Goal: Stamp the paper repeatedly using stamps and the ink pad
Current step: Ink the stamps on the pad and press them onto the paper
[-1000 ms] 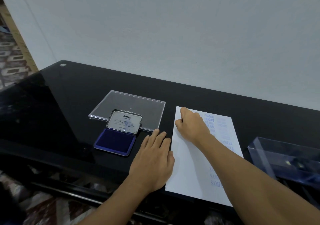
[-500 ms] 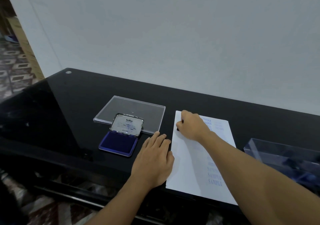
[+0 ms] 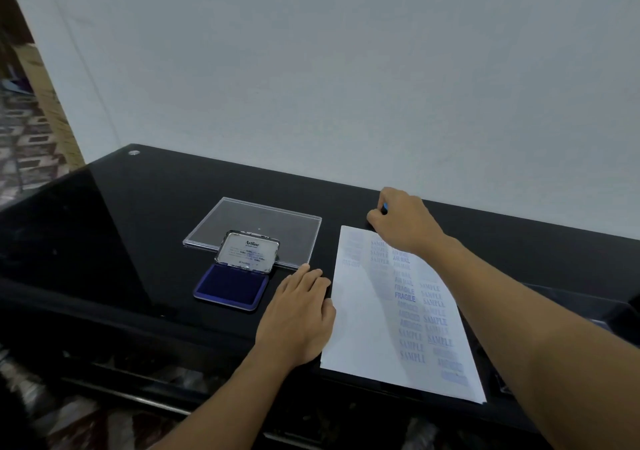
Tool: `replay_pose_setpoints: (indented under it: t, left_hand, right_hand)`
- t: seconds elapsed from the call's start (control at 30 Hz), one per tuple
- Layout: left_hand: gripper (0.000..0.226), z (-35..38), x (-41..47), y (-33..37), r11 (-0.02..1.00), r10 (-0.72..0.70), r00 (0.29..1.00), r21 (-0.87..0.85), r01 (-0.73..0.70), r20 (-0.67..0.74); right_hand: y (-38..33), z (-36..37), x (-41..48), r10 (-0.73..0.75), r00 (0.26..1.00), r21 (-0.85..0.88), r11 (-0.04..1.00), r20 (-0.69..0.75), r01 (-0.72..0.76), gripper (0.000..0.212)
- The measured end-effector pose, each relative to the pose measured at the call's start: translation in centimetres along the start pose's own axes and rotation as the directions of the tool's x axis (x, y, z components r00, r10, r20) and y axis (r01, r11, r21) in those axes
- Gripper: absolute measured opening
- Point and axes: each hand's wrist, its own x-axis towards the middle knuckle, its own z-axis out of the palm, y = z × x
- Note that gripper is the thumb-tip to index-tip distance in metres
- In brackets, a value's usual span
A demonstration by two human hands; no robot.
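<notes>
Glossy black table (image 3: 138, 224) | white paper sheet (image 3: 363, 311) with blue stamped words, at pad's 3 o'clock | clear flat plastic lid (image 3: 270, 221) at pad's 12 | open blue rectangular ink pad (image 3: 230, 285) | left hand (image 3: 301, 314) flat, fingers together, at sheet's 9 o'clock edge | right hand (image 3: 405, 221) at sheet's 12, curled round small blue stamp (image 3: 384, 208), mostly hidden

Dim, even light; soft blur and wide-angle bending at edges.

Left hand (image 3: 298, 314) bare; left forearm (image 3: 221, 397) bare to frame edge. Right hand (image 3: 405, 223) bare; right forearm (image 3: 519, 311) bare to frame edge.
</notes>
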Motion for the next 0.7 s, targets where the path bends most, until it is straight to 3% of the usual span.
replay_pose_setpoints:
  t: [0.7]
  left_hand:
    - [0.042, 0.2, 0.0, -0.3, 1.0, -0.004, 1.0, -0.03, 0.004, -0.015]
  right_hand:
    - [1.6, 0.3, -4.9, 0.024, 1.0, 0.073, 0.997, -0.016, -0.023, 0.025]
